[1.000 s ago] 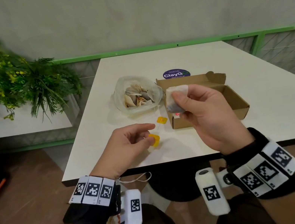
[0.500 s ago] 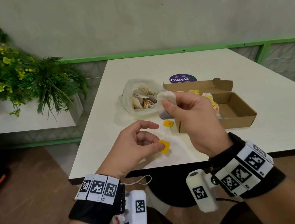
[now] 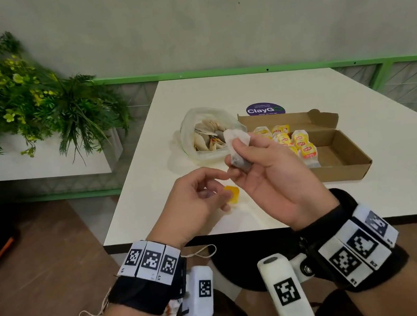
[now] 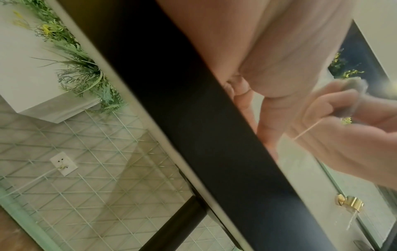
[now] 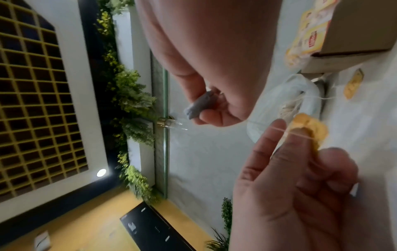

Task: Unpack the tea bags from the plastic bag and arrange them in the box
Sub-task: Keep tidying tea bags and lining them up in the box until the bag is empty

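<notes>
My right hand [image 3: 240, 156] holds a white tea bag [image 3: 236, 143] up over the table's near left part; the bag also shows as a grey wad [image 5: 201, 105] between the curled fingers. My left hand [image 3: 221, 190] is just beside it and pinches the bag's yellow tag [image 3: 232, 194], with the thin string [image 5: 279, 130] running between the two hands. The clear plastic bag [image 3: 210, 132] with several tea bags lies behind the hands. To its right the open cardboard box [image 3: 341, 159] holds several yellow-labelled tea bags [image 3: 300, 141] at its left end.
A second loose yellow tag [image 5: 353, 84] lies on the white table [image 3: 400, 179] near the box corner. A purple sticker [image 3: 265, 109] sits behind the box. A planter with green plants [image 3: 25, 106] stands left of the table. The table's dark front edge [image 4: 214, 135] runs under my left wrist.
My right hand has brought the tea bag down and left until it nearly touches my left hand. The left hand still pinches the yellow tag. The view has tilted, showing the box's contents.
</notes>
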### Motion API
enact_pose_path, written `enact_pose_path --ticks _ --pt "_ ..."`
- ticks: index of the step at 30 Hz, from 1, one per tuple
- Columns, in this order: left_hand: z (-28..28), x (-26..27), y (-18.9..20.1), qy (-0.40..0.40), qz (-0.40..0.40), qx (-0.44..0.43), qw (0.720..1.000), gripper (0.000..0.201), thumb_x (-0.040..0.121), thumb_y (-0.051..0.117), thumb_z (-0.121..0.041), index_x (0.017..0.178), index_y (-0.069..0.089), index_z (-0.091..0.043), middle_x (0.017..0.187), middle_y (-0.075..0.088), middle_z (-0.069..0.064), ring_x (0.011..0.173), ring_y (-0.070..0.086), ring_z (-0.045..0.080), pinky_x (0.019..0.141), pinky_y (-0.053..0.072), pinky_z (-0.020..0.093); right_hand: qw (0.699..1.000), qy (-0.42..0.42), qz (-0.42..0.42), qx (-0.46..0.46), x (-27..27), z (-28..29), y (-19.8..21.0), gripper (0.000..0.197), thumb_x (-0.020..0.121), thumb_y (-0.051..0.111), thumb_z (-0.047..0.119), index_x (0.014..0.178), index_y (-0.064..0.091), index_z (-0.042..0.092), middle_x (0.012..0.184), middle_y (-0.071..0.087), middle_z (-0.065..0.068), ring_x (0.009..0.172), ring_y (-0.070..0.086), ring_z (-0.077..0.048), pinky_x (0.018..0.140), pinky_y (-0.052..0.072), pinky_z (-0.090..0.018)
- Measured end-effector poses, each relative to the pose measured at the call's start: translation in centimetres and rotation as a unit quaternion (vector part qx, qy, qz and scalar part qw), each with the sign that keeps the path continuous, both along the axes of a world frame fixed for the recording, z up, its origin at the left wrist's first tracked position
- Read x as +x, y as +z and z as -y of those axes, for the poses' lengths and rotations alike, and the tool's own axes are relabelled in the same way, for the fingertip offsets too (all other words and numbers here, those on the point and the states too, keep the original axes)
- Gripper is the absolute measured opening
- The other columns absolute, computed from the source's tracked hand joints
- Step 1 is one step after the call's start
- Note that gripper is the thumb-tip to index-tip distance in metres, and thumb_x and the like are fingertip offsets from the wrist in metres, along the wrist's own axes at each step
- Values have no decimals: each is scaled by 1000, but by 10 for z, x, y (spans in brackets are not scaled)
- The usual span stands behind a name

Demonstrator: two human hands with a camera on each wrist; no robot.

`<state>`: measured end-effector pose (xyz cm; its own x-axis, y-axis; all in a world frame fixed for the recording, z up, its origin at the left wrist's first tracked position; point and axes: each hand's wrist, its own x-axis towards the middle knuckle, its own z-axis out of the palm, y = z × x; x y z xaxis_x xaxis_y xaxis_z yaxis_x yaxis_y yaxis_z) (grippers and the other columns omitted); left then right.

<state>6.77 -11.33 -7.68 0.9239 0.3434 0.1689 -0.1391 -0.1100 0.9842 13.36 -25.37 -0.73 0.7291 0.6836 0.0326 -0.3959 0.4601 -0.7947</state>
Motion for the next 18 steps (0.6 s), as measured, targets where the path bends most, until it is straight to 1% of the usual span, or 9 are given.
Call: enact_pose_path --ticks 2,3,6,8,9,11,13,16,18 --pt "-2 0 0 6 14 -18 1000 24 88 72 6 100 73 -16 82 64 8 67 69 26 79 53 34 997 -20 72 6 -6 2 1 13 89 61 8 99 68 6 82 66 -6 73 62 -17 70 56 -29" --pt "-2 0 0 2 18 -22 1000 24 89 71 6 100 72 -14 82 62 8 66 68 26 78 53 33 992 -45 118 1 -8 2 1 15 87 63 9 100 69 5 83 68 -7 74 63 -19 73 56 -30" --pt "-2 -1 0 -5 24 -26 999 18 89 70 7 104 71 -3 74 61 6 63 63 22 69 49 20 949 -150 274 -47 -7 0 -1 15 90 66 0 103 71 8 84 72 -7 74 68 -19 75 58 -33" --pt "-3 -3 0 -1 29 -35 999 17 88 71 6 102 74 -3 70 62 5 62 61 19 66 47 16 923 -185 330 -65 -3 -2 -5 24 92 64 -4 110 69 12 92 73 -9 79 72 -19 80 61 -40" --pt "-4 -5 0 -4 35 -44 998 16 86 72 5 99 76 -4 70 63 6 63 61 19 66 48 16 914 -196 348 -72 -1 -2 -8 29 93 63 -5 112 69 16 96 73 -11 81 72 -19 82 61 -42" --pt "-5 -6 2 -14 40 -61 997 14 83 70 7 89 77 -4 73 66 10 64 61 19 67 49 19 904 -207 365 -83 4 -2 -14 34 94 62 -5 114 68 21 101 72 -17 82 73 -20 81 61 -40" --pt "-4 -8 3 -22 35 -71 997 17 85 64 14 84 76 3 73 72 9 64 64 15 63 49 16 901 -219 362 -96 9 -2 -22 33 94 62 -5 117 68 18 102 71 -21 82 74 -24 81 61 -40" --pt "-6 -10 5 -57 31 -104 992 16 79 72 8 92 78 4 78 75 11 72 71 15 68 52 16 900 -243 344 -114 19 -2 -33 33 93 63 -7 118 68 13 101 71 -17 81 74 -24 79 60 -37" --pt "-7 -10 3 -75 27 -90 993 27 70 80 2 96 81 -5 79 75 10 77 71 16 73 54 19 891 -265 345 -129 24 -2 -38 37 91 65 -6 116 68 21 105 68 -18 80 73 -19 80 60 -36"
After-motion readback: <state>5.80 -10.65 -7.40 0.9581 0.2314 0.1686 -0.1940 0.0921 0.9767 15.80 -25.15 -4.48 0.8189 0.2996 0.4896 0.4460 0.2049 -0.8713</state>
